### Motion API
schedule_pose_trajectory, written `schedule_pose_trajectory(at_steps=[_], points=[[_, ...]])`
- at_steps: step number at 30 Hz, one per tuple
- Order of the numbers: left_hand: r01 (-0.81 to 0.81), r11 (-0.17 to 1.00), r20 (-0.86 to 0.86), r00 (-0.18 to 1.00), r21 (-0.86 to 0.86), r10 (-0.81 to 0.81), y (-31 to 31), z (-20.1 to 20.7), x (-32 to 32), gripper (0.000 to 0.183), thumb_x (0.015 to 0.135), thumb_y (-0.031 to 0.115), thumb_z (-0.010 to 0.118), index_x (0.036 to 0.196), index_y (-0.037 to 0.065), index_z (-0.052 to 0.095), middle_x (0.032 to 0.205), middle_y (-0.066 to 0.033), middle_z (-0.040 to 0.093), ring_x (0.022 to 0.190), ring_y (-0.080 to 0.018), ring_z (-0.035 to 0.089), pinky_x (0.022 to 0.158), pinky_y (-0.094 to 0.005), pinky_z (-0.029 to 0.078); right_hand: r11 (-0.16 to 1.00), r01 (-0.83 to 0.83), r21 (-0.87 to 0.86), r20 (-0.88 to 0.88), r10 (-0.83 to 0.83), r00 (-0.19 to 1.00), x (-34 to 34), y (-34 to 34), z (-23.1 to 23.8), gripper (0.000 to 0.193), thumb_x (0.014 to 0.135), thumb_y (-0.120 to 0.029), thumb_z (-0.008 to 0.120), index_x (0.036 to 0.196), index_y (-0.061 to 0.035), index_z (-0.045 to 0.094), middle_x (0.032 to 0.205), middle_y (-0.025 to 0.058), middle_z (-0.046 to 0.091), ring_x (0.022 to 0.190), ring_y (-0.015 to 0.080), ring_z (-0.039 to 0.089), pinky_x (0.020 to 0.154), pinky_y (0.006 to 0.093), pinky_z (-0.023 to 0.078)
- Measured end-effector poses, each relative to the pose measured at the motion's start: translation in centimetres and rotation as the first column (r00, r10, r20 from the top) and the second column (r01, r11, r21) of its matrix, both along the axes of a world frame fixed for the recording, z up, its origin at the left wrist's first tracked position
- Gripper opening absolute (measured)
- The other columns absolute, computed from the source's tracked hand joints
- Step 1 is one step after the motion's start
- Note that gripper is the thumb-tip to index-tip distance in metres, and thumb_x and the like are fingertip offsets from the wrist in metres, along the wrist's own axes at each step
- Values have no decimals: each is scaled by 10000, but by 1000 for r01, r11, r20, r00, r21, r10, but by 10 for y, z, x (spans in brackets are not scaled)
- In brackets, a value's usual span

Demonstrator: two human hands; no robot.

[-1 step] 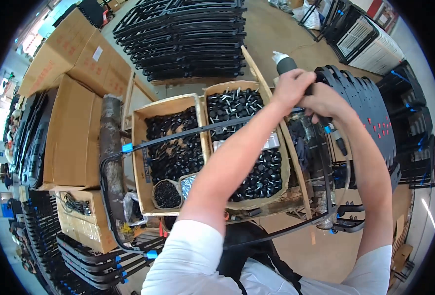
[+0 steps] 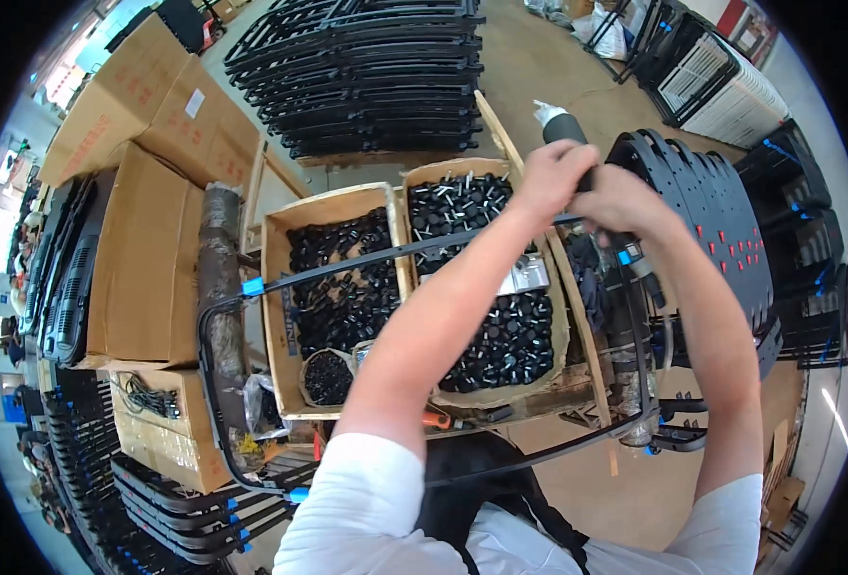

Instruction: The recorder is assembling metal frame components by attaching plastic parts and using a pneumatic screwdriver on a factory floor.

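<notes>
My left hand (image 2: 550, 182) is wrapped round a dark cylindrical hand tool (image 2: 564, 128) with a pale tip, at the far right of the work area. My right hand (image 2: 623, 203) presses against the left one, its fingers curled; what they grip is mostly hidden. Just below it shows a dark, tool-like body (image 2: 641, 272) with a blue band; whether it belongs to the same tool I cannot tell. Both hands are over the far right corner of a black tubular frame (image 2: 347, 263), which lies across the wooden bins and has blue pieces at its left corners.
Under the frame, a left wooden bin (image 2: 273, 278) and a right bin (image 2: 560, 350) hold many small black parts. Tall cardboard boxes (image 2: 146, 259) stand left, stacked black frames (image 2: 357, 86) beyond. Curved black panels (image 2: 692, 201) stand right. An orange-handled tool (image 2: 436, 420) lies near me.
Both hands and the lower tool-like body have shifted slightly left and nearer me. More of the orange-handled tool shows beside my left arm.
</notes>
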State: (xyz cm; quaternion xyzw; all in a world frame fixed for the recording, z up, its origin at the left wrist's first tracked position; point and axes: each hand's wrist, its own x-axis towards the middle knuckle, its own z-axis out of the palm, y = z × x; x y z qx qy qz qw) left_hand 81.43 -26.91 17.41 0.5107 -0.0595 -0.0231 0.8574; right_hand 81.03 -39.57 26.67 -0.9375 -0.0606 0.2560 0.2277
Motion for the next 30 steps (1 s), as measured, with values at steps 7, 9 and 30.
schedule_pose_trajectory(at_steps=[7, 9, 30], points=[[-246, 967, -146, 956, 63, 253, 188, -9, -94, 267, 1009, 309, 689, 937, 55, 725, 882, 0, 657, 815, -116, 589, 749, -306, 495, 963, -267, 39, -7, 267, 964, -69, 181, -8, 294, 850, -282, 643, 774, -7, 715, 657, 94, 713, 566, 230, 714, 631, 395, 585], [-235, 971, -143, 961, 39, 238, 203, -13, -100, 275, 1012, 311, 684, 936, 50, 723, 880, -1, 655, 815, -116, 588, 748, -306, 494, 963, -271, 8, 4, 271, 963, -74, 197, -13, 304, 851, -290, 641, 770, -8, 721, 659, 99, 717, 587, 239, 724, 660, 400, 590], [-147, 988, -132, 979, 54, 153, 225, -42, -113, 238, 1035, 297, 675, 1025, 64, 722, 996, -2, 673, 962, -122, 589, 908, -313, 483, 968, -216, -125, 7, 219, 976, -90, 225, -48, 443, 901, -339, 566, 820, 55, 754, 677, 182, 733, 780, 315, 771, 828, 452, 595]])
